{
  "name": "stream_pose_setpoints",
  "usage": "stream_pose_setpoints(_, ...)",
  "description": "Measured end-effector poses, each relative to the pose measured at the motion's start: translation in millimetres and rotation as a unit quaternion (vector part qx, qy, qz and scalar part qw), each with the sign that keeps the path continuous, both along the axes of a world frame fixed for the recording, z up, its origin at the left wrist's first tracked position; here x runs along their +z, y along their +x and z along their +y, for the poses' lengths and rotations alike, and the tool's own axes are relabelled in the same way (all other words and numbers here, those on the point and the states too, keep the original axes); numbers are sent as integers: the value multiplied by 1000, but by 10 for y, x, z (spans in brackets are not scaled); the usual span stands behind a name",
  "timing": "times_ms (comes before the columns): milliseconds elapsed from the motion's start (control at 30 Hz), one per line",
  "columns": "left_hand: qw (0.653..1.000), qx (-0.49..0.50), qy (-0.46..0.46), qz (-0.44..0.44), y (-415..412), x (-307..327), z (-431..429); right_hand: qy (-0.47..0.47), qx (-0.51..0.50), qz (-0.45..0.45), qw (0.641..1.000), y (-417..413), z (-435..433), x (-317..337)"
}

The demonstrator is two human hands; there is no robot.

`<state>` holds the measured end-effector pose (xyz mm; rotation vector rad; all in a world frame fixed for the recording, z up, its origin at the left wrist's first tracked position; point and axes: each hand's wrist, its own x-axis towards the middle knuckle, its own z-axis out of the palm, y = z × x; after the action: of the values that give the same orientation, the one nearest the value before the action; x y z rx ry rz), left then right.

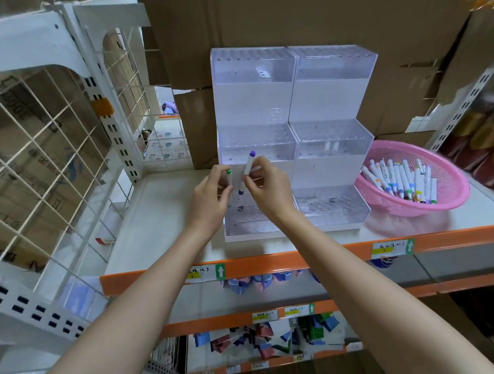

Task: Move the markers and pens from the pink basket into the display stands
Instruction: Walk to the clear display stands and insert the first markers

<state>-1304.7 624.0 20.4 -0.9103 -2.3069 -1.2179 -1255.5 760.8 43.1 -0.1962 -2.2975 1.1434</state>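
- White shelf (161, 221) with an orange front edge, carrying everything.
- Pair of clear acrylic stepped display stands (252, 99), side by side at the back of the shelf.
- Round pink plastic mesh basket (397, 151) just right of the stands, holding a heap of white markers with coloured ends (404, 180).
- Left hand (209, 197) before the left stand's lower steps, fingers curled round a green-capped white marker (229, 176).
- Right hand (269, 185) beside it, fingers pinching a purple-capped white marker (249, 166), nearly upright, above the lowest step.
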Motion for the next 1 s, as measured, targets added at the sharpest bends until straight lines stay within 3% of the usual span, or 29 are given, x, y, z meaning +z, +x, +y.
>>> stream_pose_setpoints(433,993,38,-104,43,-18,112,-37,56,63,-46,995,-51,-75,-4)
stream_pose_setpoints(767,999,31,-17,-35,-5,111,-50,117,60,-114,985,-88,-77,91)
stream_pose_setpoints(1000,998,-1,-67,-3,-32,54,-46,208,14,-143,967,-37,-120,181)
